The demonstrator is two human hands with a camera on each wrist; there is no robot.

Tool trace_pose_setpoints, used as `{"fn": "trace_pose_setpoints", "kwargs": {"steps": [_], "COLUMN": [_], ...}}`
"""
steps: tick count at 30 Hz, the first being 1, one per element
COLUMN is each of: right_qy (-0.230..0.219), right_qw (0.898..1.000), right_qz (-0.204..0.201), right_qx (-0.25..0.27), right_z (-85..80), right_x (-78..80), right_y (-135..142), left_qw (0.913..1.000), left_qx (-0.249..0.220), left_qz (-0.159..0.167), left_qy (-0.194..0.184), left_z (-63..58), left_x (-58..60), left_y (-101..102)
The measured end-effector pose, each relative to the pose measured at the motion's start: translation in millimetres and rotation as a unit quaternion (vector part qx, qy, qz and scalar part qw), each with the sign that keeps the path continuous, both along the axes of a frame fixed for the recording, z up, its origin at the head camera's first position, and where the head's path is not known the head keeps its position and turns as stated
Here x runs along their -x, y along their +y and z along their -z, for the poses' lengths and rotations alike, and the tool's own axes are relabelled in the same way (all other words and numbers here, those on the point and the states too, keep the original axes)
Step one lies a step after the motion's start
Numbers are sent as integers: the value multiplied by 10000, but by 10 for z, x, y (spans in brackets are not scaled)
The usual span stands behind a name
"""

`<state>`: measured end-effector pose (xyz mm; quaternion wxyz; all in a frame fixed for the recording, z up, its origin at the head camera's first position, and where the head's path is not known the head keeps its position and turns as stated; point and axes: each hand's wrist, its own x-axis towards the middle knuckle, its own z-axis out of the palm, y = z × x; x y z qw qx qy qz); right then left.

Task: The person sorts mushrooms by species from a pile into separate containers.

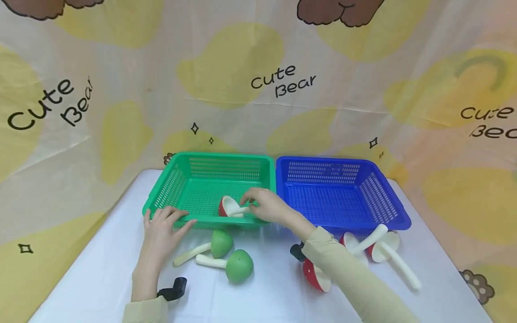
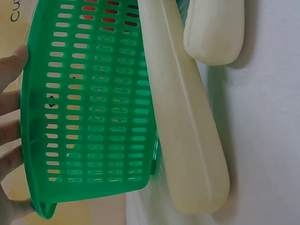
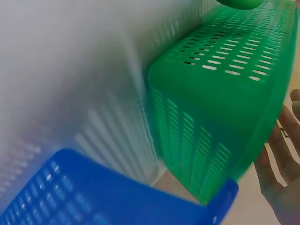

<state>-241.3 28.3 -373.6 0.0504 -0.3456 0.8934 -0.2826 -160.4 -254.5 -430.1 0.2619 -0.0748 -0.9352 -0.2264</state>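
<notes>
A red toy mushroom (image 1: 230, 207) with a white stem lies tilted in the green basket (image 1: 210, 221), close to its front wall. Reaching over that wall, my right hand (image 1: 266, 205) pinches the stem end between thumb and fingers; in the right wrist view the basket hides the mushroom. Spread fingers of my left hand (image 1: 159, 231) rest along the basket's front-left rim. Two green toy mushrooms lie on the table just in front, one with its cap (image 1: 221, 243) near the basket, the other (image 1: 239, 266) nearer me. Their pale stems (image 2: 187, 122) loom large in the left wrist view.
Beside the green basket stands a blue basket (image 1: 327, 202). Several red toy mushrooms lie in front of it: one (image 1: 317, 276) partly beneath my right forearm, others (image 1: 397, 262) farther right. A printed cloth (image 1: 226, 67) hangs behind the white table (image 1: 101, 269).
</notes>
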Motion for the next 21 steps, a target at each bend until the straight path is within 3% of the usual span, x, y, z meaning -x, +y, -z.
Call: {"fn": "trace_pose_setpoints", "kwargs": {"steps": [21], "right_qy": [850], "right_qw": [9963], "right_qz": [78], "right_qx": [50], "right_z": [-266], "right_x": [-469], "right_y": [408], "left_qw": [10000], "left_qx": [7], "left_qz": [-8], "left_qy": [19], "left_z": [-19], "left_x": [5], "left_y": [8]}}
